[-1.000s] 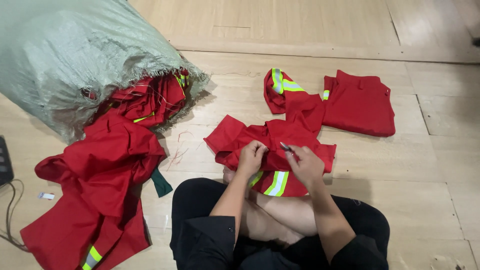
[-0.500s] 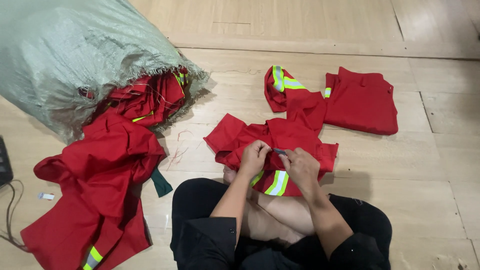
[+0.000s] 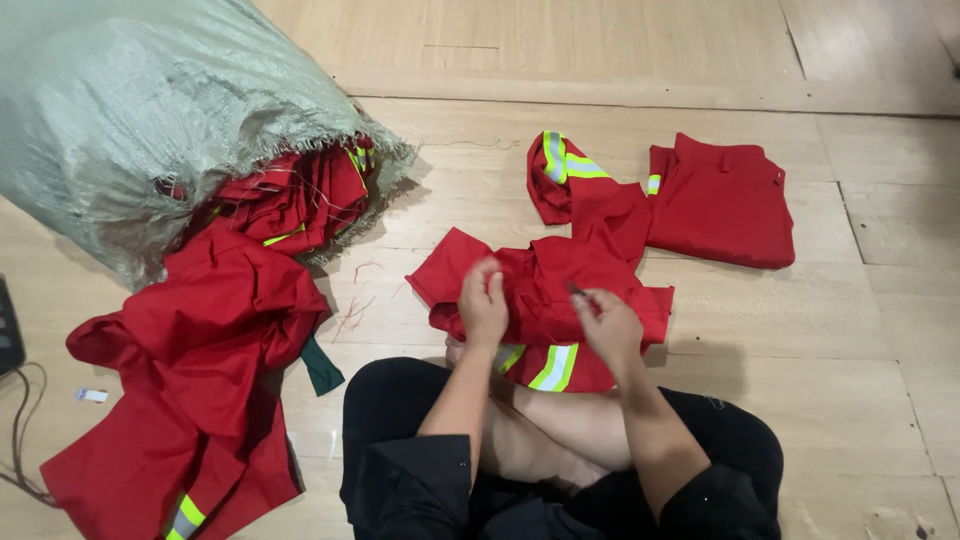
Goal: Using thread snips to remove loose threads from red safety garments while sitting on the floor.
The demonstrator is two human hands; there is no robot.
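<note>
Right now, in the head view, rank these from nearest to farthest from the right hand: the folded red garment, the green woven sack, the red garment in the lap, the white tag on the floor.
1. Red garment in the lap: under the right hand.
2. Folded red garment: up and right.
3. Green woven sack: far upper left.
4. White tag: far left, on the floor.

Evenly lit, soft warm indoor light. Faint shadow on the wooden floor (image 3: 860,330) right of the red garment (image 3: 545,300). Mild sheen on floorboards. Slight motion blur on the left hand (image 3: 483,305). Otherwise sharp throughout.
</note>
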